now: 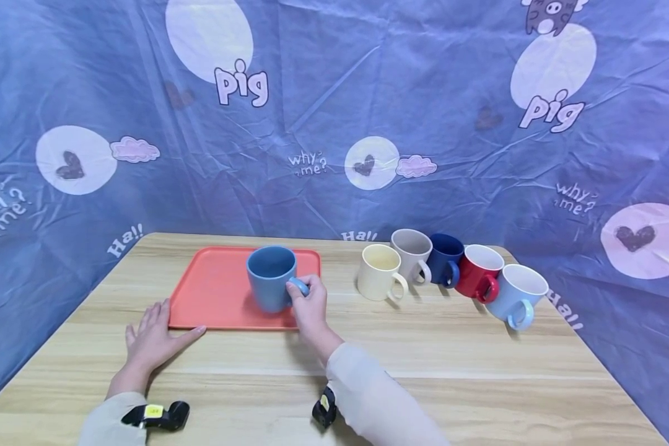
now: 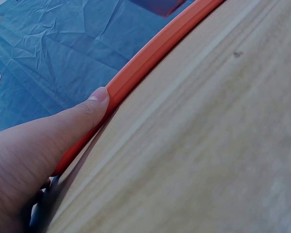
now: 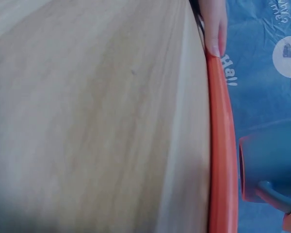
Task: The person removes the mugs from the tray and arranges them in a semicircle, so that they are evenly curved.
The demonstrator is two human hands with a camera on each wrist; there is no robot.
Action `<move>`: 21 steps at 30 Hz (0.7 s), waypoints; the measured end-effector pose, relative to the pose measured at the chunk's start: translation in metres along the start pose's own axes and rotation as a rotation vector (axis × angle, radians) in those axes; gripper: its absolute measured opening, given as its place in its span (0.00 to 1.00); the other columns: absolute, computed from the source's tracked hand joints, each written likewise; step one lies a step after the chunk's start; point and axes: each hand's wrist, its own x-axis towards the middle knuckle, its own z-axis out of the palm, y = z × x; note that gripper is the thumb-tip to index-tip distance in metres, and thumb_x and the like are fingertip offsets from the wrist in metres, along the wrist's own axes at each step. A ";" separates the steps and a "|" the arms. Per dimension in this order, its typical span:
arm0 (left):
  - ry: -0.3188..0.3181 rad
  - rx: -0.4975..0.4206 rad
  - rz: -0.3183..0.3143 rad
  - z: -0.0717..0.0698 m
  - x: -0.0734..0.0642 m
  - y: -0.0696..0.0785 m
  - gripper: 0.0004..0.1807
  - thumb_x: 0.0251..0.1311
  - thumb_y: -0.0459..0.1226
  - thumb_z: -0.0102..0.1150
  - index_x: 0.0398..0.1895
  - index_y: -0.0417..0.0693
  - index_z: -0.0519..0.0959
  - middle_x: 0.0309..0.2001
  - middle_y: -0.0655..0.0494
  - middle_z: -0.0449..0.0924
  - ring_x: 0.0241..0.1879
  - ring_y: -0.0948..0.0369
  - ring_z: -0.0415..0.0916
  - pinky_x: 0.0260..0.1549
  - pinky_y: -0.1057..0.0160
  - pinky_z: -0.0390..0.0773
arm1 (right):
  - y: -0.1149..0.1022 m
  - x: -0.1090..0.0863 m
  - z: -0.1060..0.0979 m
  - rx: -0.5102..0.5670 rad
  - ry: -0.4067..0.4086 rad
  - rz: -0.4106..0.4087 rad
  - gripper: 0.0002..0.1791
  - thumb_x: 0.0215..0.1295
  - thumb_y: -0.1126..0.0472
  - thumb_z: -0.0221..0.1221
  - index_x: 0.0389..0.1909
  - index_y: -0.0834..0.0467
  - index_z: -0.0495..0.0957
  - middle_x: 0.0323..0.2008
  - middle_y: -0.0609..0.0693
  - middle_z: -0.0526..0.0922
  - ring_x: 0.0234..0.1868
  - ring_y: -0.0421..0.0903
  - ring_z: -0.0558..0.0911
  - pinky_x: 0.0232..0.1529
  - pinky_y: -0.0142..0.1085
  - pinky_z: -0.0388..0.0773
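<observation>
My right hand (image 1: 311,306) pinches the handle of a grey-blue mug (image 1: 270,282), which is upright over the right half of a red-orange tray (image 1: 212,291). In the right wrist view, a narrow strip of backdrop shows between the base of the mug (image 3: 271,165) and the tray rim (image 3: 222,145). My left hand (image 1: 152,339) rests at the tray's front left corner with its fingers spread. Its thumb (image 2: 89,109) lies against the front edge of the tray in the left wrist view.
To the right of the tray stand a cream mug (image 1: 376,275), a grey mug (image 1: 409,251), a navy mug (image 1: 443,257), a red mug (image 1: 476,272) and a light blue mug (image 1: 515,294). All are on the wooden table (image 1: 451,378), before a printed blue cloth (image 1: 312,93).
</observation>
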 end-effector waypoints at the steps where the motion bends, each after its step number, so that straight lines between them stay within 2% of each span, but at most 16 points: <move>1: 0.000 -0.001 0.001 0.000 0.000 0.000 0.59 0.42 0.65 0.50 0.63 0.30 0.41 0.59 0.25 0.42 0.59 0.35 0.35 0.46 0.34 0.24 | -0.002 0.001 -0.002 -0.001 0.001 -0.001 0.06 0.54 0.71 0.56 0.27 0.66 0.68 0.25 0.51 0.71 0.29 0.44 0.71 0.30 0.33 0.73; 8: 0.017 -0.002 0.011 -0.001 -0.001 0.001 0.58 0.43 0.64 0.51 0.63 0.30 0.42 0.59 0.25 0.42 0.59 0.35 0.35 0.46 0.34 0.24 | -0.013 0.006 -0.015 0.022 0.016 0.023 0.06 0.52 0.72 0.56 0.27 0.68 0.68 0.23 0.51 0.72 0.26 0.42 0.72 0.31 0.43 0.76; 17: 0.022 -0.003 0.018 -0.001 -0.002 0.001 0.57 0.43 0.64 0.51 0.63 0.30 0.42 0.59 0.25 0.43 0.59 0.35 0.36 0.46 0.34 0.24 | -0.025 0.010 -0.035 0.037 0.047 0.042 0.05 0.52 0.74 0.55 0.26 0.69 0.68 0.22 0.50 0.72 0.26 0.41 0.72 0.32 0.37 0.74; 21: 0.029 -0.002 0.022 -0.002 -0.002 0.002 0.58 0.43 0.64 0.51 0.63 0.30 0.42 0.59 0.25 0.43 0.59 0.35 0.36 0.46 0.34 0.24 | -0.029 0.011 -0.047 0.019 0.055 0.044 0.05 0.52 0.74 0.55 0.26 0.68 0.68 0.23 0.50 0.73 0.29 0.42 0.72 0.35 0.39 0.74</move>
